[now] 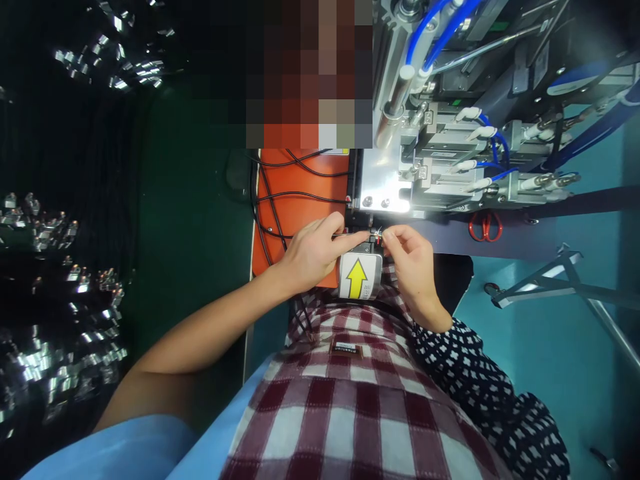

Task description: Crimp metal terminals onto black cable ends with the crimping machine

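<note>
My left hand (313, 255) is closed round a thin black cable (273, 233) that comes in from the left. Its index finger stretches right, toward a small bright piece (377, 235) with fine wire-like strands and a speck of red. At that piece's right side, the thumb and finger of my right hand (414, 260) are pinched together. What exactly lies between those fingertips is too small to make out. Both hands meet at the front of a machine fixture (387, 180), just above a white label with a yellow arrow (357, 277).
More black cables (300, 195) cross the orange surface (313, 177). Pneumatic cylinders (450, 177) with blue hoses stand at the upper right. Red-handled scissors (485, 228) lie to the right. Many cables with metal ends (40, 220) hang at the far left.
</note>
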`<action>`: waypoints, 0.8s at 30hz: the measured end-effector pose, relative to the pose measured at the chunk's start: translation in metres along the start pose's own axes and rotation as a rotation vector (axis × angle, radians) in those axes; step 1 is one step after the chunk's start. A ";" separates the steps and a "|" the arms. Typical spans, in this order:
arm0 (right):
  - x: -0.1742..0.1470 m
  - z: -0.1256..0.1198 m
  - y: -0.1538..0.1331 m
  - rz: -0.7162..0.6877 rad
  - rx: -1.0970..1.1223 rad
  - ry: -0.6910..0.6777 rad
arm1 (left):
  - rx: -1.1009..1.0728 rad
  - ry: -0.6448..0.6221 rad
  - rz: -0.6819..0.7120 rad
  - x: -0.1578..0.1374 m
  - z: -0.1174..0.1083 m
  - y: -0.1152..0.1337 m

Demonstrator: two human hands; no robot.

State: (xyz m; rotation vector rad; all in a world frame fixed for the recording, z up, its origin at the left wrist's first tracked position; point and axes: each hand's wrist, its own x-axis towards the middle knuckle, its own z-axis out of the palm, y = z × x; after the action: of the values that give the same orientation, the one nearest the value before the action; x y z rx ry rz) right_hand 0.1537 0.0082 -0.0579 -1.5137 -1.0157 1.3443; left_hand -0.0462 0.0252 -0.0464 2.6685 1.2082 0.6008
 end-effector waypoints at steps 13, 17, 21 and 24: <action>0.000 0.002 0.003 -0.038 -0.043 0.023 | 0.033 -0.038 -0.047 0.001 -0.001 0.005; -0.001 0.002 0.005 -0.084 -0.094 0.041 | 0.055 -0.028 -0.034 0.002 -0.002 0.005; -0.001 0.001 0.004 -0.075 -0.093 0.030 | 0.044 -0.024 -0.022 0.002 -0.002 0.004; -0.001 0.001 0.001 -0.027 -0.059 -0.008 | 0.022 -0.028 -0.022 0.001 -0.001 0.003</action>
State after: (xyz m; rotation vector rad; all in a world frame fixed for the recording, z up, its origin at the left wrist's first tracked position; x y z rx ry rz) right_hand 0.1531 0.0071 -0.0586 -1.5338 -1.0855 1.3135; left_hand -0.0440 0.0240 -0.0442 2.6687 1.2425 0.5477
